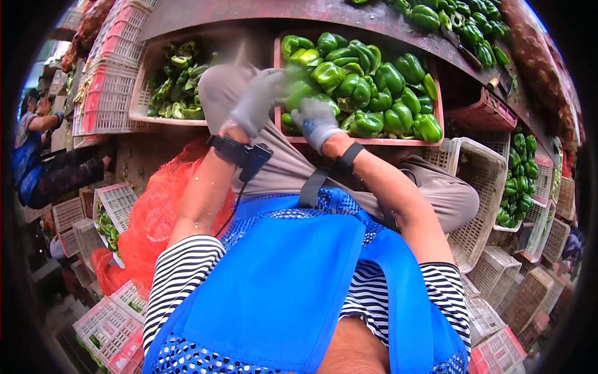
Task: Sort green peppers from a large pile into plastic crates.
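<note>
My left hand (261,99), in a pale grey glove, is motion-blurred at the left end of a pink plastic crate (359,140). Against its fingers shows a smeared green bell pepper (299,89); the blur hides whether the fingers grip it. Gloved as well, my right hand (316,122) reaches over the crate's near rim among whole green bell peppers (355,91). Its fingers are bent beside a pepper, and their hold is unclear. Left of my knee, a shallow crate (163,119) contains cut green pepper pieces (182,82).
Beyond the crates, a metal tabletop (289,10) bears more peppers (472,28) and a knife (468,55). A red mesh sack (163,205) lies left of me. An upright crate (481,187) and peppers (518,177) stand right. Another person (35,145) sits far left.
</note>
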Demonstrator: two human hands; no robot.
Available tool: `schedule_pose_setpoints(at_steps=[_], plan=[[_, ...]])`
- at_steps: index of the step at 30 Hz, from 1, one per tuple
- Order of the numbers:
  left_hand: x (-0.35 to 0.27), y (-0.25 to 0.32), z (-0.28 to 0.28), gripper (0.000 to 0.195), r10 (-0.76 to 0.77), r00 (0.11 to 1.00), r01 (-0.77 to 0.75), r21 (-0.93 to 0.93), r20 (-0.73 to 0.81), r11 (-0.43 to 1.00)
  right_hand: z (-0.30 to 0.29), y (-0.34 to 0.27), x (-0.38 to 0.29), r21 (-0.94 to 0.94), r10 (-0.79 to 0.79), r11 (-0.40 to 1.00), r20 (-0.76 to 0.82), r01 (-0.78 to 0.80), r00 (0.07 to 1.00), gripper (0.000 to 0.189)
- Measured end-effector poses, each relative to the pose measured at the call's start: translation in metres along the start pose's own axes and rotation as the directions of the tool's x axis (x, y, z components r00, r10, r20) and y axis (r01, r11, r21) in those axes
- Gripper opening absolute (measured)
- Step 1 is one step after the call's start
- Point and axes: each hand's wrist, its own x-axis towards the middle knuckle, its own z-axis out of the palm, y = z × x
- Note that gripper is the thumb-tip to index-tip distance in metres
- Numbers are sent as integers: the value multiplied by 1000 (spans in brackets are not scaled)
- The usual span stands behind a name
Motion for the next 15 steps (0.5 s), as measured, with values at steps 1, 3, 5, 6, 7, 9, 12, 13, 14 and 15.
schedule_pose_setpoints(at_steps=[1, 3, 5, 6, 7, 9, 12, 13, 14, 15], plan=[[10, 8, -2, 44, 100, 992, -99, -13, 76, 995, 9, 9, 5, -121, -89, 990, -112, 75, 990, 18], [16, 2, -38, 43, 76, 992, -71, -51, 105, 996, -1, -22, 18, -91, -49, 994, 150, 63, 988, 19], [15, 20, -24, 40, -18, 1000, 15, -106, -20, 994, 32, -31, 34, -175, -121, 974, 146, 146, 982, 26], [13, 16, -35, 39, -23, 999, 17, -175, -29, 984, 49, -45, 42, -233, -154, 958, 66, 166, 986, 28], [30, 28, -5, 37, -38, 998, 48, -188, 55, 981, 74, -36, 51, -278, -64, 956, 103, 90, 993, 27], [52, 51, 20, 35, -30, 983, 52, -122, 181, 991, 107, -26, 71, -379, 30, 925, 138, 25, 990, 31], [73, 72, 25, 36, -54, 978, 67, -60, 201, 996, 108, 0, 60, -584, -66, 812, -98, -3, 993, 52], [79, 71, 16, 36, -54, 982, 68, -69, 183, 995, 82, -5, 60, -422, -52, 903, 78, 80, 996, 44], [88, 71, 5, 36, -68, 980, 88, -103, 185, 991, 42, -11, 60, -239, -73, 962, 255, 136, 964, 36], [100, 73, 0, 37, -77, 976, 105, -135, 202, 985, 7, -9, 56, -53, -107, 988, 420, 142, 901, 29]])
